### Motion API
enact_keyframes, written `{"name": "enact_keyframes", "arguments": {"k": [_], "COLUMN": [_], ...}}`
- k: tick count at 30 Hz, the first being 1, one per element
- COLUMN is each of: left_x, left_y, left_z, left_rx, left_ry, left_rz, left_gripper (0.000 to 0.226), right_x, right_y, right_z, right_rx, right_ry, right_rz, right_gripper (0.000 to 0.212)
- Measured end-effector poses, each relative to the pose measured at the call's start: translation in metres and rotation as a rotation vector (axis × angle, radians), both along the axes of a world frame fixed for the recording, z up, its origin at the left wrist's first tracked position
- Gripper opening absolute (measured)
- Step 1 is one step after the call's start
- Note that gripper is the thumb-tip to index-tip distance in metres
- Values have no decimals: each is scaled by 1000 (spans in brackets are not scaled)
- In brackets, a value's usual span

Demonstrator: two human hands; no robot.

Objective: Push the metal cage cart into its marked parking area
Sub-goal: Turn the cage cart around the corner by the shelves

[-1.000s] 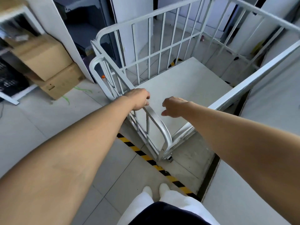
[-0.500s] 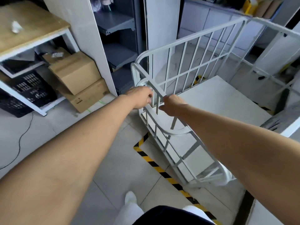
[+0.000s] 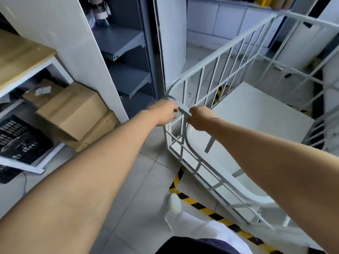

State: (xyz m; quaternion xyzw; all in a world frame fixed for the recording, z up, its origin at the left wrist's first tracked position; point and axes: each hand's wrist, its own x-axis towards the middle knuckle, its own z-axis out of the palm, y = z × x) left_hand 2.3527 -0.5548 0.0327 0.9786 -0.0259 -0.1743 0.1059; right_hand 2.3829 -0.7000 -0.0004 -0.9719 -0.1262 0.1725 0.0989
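Together the left hand (image 3: 164,111) and right hand (image 3: 200,117) curled their fingers (image 3: 172,109) round the cart (image 3: 256,110) bar to steer it inside the tape (image 3: 194,200).

My right forearm (image 3: 266,162) covers the near right corner of the cage cart (image 3: 256,110), and the right edge cuts off its far side. My left hand (image 3: 163,111) and right hand (image 3: 200,118) curl round its rail, so I cannot see the fingertips. At left, the black crate (image 3: 20,142) under the desk (image 3: 22,57) is blurred.
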Motion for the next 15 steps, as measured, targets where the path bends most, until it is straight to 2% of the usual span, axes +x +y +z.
{"name": "enact_keyframes", "arguments": {"k": [9, 15], "left_x": [115, 187], "left_y": [90, 140], "left_z": [-1, 0], "left_rx": [22, 33], "left_ry": [10, -2], "left_rz": [-165, -370], "left_gripper": [29, 33], "right_x": [100, 149], "right_y": [101, 145], "right_z": [-4, -7], "right_rx": [-36, -52], "right_ry": [24, 48], "right_rz": [-75, -290], "right_gripper": [33, 32]}}
